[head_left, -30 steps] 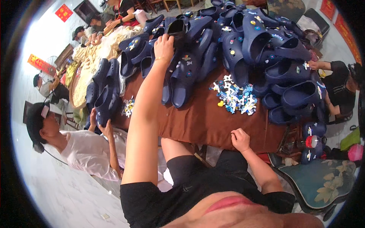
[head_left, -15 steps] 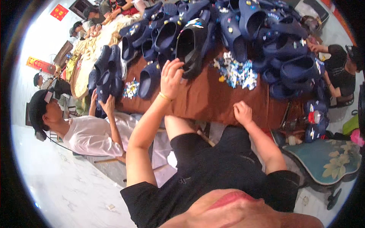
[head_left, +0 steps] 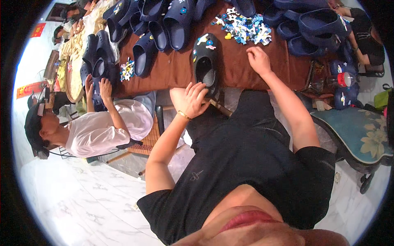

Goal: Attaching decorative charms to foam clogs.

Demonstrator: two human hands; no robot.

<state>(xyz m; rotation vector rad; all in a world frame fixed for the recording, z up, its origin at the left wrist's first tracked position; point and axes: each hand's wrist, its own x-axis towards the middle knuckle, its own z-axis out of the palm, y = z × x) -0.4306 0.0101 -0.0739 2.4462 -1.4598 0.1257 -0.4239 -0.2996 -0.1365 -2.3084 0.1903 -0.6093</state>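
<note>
A black clog (head_left: 200,55) with white, blue and yellow charms on its toe lies at the table's front edge, heel toward me. My left hand (head_left: 195,99) is closed at the clog's heel. On the brown cloth to the right, my right hand (head_left: 258,59) has its fingers curled in; whatever may be inside them is hidden. Just beyond that hand spreads a heap of white and blue charms (head_left: 246,30), with a yellow heart-shaped charm (head_left: 228,36) at its near left side.
Navy clogs (head_left: 176,24) stand along the table's far side, and more are stacked (head_left: 316,30) at the right. A smaller charm pile (head_left: 127,69) lies at the left. A person in white (head_left: 98,129) handles clogs there. A teal cushioned chair (head_left: 353,131) is at my right.
My left hand has come back toward me, and the black clog has moved from the heap to the table's front edge. My right hand has moved nearer the charm heap. The view has shifted too.
</note>
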